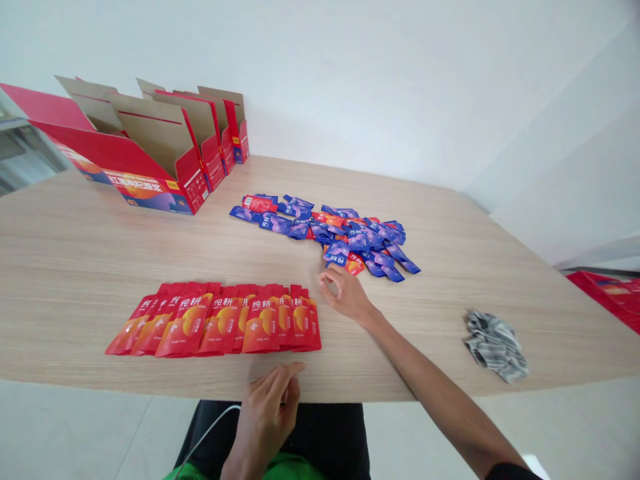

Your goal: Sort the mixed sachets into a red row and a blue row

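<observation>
My right hand (344, 292) is at the near edge of a loose pile of pouches. Its thumb and forefinger curl together in a ring, with nothing visible between the tips. Just beyond the fingers lies a blue-purple pouch (337, 253), beside a partly covered red pouch (355, 264); whether the hand touches either is unclear. Over the table's front edge, my left hand (273, 403) has its forefinger stretched out and the thumb apart, holding nothing. An overlapping row of red-orange pouches (191, 323) lies face up just beyond the left hand, printed sides showing.
Several open red cardboard boxes (165, 193) stand at the back left, flaps raised. More blue and red pouches (300, 217) are scattered mid-table. A crumpled grey striped cloth (495, 347) lies at the right. A red box (607, 293) shows beyond the table's right edge. White walls bound the back.
</observation>
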The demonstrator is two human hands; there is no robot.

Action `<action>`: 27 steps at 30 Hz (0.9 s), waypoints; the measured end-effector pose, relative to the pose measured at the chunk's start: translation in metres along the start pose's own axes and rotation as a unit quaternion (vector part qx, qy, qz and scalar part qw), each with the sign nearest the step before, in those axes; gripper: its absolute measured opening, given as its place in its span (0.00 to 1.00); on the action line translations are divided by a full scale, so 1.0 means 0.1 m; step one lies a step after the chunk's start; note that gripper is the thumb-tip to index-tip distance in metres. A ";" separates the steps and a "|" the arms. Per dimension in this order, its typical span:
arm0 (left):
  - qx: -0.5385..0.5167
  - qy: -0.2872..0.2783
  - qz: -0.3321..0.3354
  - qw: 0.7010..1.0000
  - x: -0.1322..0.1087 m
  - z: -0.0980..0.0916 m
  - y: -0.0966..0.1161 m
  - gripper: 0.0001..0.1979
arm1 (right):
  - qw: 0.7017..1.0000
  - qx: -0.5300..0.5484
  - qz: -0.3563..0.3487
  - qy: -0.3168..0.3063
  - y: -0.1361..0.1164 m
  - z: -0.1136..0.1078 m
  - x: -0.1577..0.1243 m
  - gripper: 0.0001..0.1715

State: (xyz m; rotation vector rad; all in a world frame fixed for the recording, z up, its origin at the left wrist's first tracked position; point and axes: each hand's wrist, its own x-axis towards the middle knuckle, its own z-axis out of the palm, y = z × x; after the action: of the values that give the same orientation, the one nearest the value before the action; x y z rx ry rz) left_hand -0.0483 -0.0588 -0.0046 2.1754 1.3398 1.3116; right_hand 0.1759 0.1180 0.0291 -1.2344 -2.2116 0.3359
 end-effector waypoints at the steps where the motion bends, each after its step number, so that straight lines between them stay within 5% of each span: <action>1: -0.012 -0.017 0.012 1.000 0.02 0.05 0.03 0.14 | 0.999 -0.037 0.024 0.014 0.10 -0.07 -0.09 0.10; 5: -0.052 -0.096 0.033 0.994 0.10 0.22 0.11 0.15 | 0.976 -0.171 0.136 0.011 0.33 -0.17 -0.29 0.15; 10: -0.064 -0.144 0.021 0.987 0.12 0.28 0.13 0.14 | 0.936 -0.279 0.205 -0.063 0.34 -0.11 -0.18 0.17; 27: -0.066 -0.152 0.012 0.986 0.09 0.28 0.11 0.14 | 0.918 -0.330 0.146 -0.163 0.32 -0.34 0.05 0.21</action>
State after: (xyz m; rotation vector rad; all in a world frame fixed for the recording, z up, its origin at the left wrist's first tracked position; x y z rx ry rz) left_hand -0.0186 -0.0511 -0.0083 2.1964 1.0818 0.9922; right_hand 0.2156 0.1377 0.0430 -2.0012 -2.5224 -0.1293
